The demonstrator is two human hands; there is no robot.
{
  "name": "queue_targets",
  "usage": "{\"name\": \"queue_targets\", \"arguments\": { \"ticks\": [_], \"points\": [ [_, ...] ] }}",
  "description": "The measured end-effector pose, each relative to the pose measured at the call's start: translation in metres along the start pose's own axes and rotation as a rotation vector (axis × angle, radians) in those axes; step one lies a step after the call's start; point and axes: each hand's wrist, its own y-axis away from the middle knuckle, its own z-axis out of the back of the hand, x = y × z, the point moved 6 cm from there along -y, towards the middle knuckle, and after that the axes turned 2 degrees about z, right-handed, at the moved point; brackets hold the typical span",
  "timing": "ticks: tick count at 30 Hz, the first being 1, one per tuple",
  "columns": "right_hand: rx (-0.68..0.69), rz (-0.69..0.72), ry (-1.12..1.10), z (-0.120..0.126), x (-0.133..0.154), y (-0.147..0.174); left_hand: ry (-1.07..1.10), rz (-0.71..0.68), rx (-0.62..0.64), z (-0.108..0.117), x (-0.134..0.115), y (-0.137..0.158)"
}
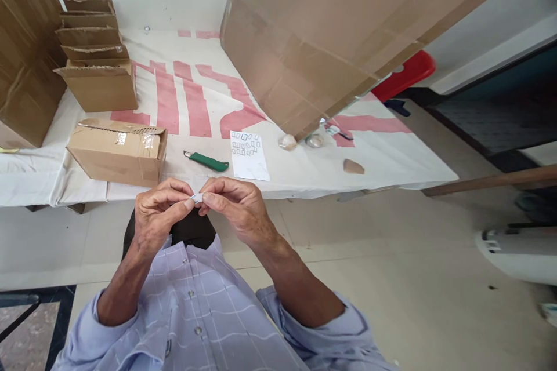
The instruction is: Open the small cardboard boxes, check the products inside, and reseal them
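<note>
small white piece (196,197) mostly hidden between fingers (187,204), big carton (331,29) cut off at top

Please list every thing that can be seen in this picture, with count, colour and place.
small box: one, brown, taped, on the table's near left.
open boxes: a row, count unclear, brown, far left of the table.
big box: one, brown, taped, tilted over the table's right part.
tall cartons: brown, at the left edge.
knife: one, green handle, right of the small box.
sheet: one, white with small printed squares, right of the knife.
lumps: two, pale, near the big box's corner.
brown piece: one, near the table's right edge.
table cover: white with red marks.
red thing: one, behind the big box.
slip: one, white, pinched between both hands.
left hand: holds the slip.
right hand: holds the slip.
</note>
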Motion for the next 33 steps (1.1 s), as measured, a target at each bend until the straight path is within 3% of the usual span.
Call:
{"name": "queue_targets", "arguments": {
  "ticks": [19, 33],
  "points": [
    [0.004, -0.015, -0.030, 0.009, -0.004, -0.001, 0.016, 0.004, 0.019, -0.002, 0.000, -0.002],
    [0.014, -0.108, -0.194, 0.019, -0.014, -0.002, 0.021, 0.022, 0.037, -0.007, 0.001, -0.007]
  ]
}}
